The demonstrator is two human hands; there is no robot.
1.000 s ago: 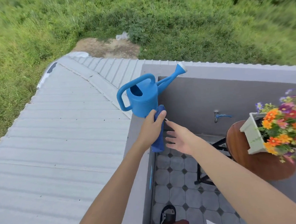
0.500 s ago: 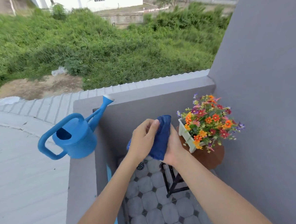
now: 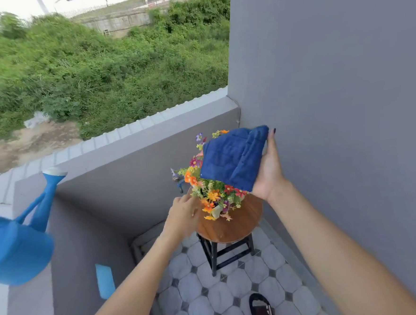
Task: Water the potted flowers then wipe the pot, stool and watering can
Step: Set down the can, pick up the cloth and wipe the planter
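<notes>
My right hand holds a folded dark blue cloth in the air, above and just right of the flowers. The colourful flowers stand in a small white pot, mostly hidden by blooms, on a round wooden stool with black legs. My left hand hangs at the stool's left rim, close to the flowers, fingers loosely apart and holding nothing. The blue watering can sits on the grey parapet ledge at far left, spout pointing up and right.
A grey wall rises right of the stool. The grey parapet runs behind it, with a tap just behind the flowers. The floor is tiled; a sandalled foot shows at the bottom. Green brush lies beyond.
The view swung right, away from the watering can. The cloth passed from both hands into my right hand alone, which rose over the flowers; my left hand let go and dropped to the stool's rim.
</notes>
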